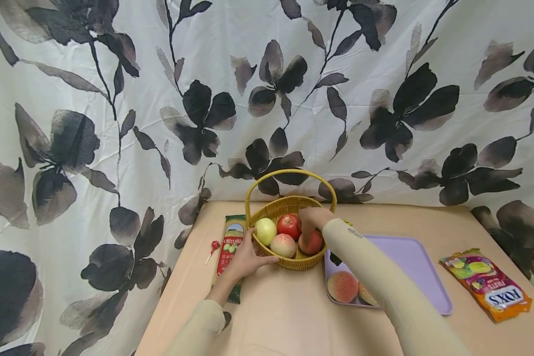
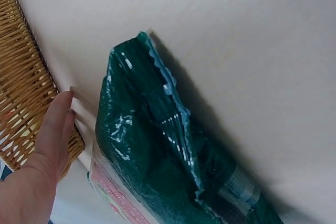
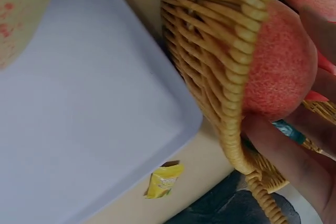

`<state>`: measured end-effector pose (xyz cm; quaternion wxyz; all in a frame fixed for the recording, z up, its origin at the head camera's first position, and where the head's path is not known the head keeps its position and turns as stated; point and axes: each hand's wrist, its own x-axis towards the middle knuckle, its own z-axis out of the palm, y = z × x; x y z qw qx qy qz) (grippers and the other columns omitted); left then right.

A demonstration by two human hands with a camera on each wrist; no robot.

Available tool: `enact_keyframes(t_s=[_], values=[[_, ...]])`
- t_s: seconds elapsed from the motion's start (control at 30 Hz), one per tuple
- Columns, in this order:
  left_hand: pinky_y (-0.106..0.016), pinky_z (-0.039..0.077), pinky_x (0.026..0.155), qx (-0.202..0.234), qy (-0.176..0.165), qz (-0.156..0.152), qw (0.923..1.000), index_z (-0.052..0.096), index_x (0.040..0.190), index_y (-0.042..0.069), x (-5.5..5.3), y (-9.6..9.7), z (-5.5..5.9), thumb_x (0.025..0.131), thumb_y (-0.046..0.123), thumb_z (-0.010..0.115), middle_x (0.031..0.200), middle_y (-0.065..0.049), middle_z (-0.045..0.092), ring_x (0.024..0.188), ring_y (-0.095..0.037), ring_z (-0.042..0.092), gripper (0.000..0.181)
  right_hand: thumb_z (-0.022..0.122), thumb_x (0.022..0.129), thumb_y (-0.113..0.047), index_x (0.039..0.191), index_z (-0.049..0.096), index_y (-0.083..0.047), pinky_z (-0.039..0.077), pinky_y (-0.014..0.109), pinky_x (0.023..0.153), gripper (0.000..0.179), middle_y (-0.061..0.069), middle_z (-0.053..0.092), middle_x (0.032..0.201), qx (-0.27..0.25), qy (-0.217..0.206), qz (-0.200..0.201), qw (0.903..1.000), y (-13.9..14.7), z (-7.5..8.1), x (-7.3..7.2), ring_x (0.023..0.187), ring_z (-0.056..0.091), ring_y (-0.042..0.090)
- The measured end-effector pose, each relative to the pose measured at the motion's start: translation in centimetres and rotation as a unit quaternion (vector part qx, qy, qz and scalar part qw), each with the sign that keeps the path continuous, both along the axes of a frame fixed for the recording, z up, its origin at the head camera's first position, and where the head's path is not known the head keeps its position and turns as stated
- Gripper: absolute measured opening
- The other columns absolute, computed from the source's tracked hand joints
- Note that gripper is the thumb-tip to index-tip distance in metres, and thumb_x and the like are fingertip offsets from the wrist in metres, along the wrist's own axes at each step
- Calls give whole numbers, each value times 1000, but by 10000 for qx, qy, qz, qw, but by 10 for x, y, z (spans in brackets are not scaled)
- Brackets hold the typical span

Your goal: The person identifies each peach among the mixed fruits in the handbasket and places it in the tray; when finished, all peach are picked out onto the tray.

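Observation:
A yellow wicker basket [image 1: 297,264] with a tall handle holds a pale green apple [image 1: 265,231], a red apple [image 1: 288,225], a pink-white peach [image 1: 283,245] and a redder peach [image 1: 312,243]. Reaching in from the right, my right hand [image 1: 315,219] grips the redder peach; in the right wrist view its fingers [image 3: 289,153] curl about that peach [image 3: 283,61] just inside the rim. My left hand [image 1: 245,259] rests at the basket's left side, thumb spread toward the front. Its straight fingers [image 2: 54,124] lie along the woven wall in the left wrist view.
A green-and-red Olivoilà packet [image 1: 231,242] and a red lollipop [image 1: 214,244] lie left of the basket. On the right, a lilac tray [image 1: 409,257] holds a peach [image 1: 343,287] and another fruit partly behind my sleeve. Beyond are a Fox's candy bag [image 1: 489,284] and, near the tray, a yellow wrapped sweet [image 3: 164,181].

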<state>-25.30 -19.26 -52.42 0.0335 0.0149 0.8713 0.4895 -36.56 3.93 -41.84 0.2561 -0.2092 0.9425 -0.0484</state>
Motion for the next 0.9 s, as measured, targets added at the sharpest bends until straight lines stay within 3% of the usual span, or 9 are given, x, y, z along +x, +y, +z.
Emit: enact_keyframes(t_s=[0.1,0.33,0.57,0.73,0.9], values=[[-52,43,118,10,2,3,10000,17,162,9,0,1,0,76,46,93,161,-20,39,149,-34,44,120,93,72,-18,89,68,-16,47,34,62,30,0,63,91,-88,44,65,9999,3,-2,1,81,56,19],[-51,44,117,1,24,9,10000,17,162,9,1,1,1,77,46,93,161,-21,39,149,-34,45,120,93,69,-7,85,70,-10,46,30,51,28,1,62,85,-445,-128,97,9989,4,-6,2,70,56,18],[-52,45,116,-46,45,45,10000,18,162,9,3,1,0,76,49,92,160,-22,39,147,-36,46,121,93,70,-8,89,72,-10,61,37,57,28,5,67,93,-680,-159,215,9973,8,-6,4,69,70,25],[-51,47,115,5,19,23,10000,18,162,8,3,2,-1,75,49,93,160,-21,40,146,-36,48,121,90,70,-4,94,75,-9,64,44,63,28,7,67,94,-748,-29,350,9966,13,10,7,68,71,27],[-51,45,116,3,40,79,10000,19,161,8,1,1,-1,75,45,94,159,-21,40,147,-34,47,120,91,71,-9,106,76,-11,57,32,58,38,5,68,94,-767,385,795,9931,18,43,22,64,62,18]])
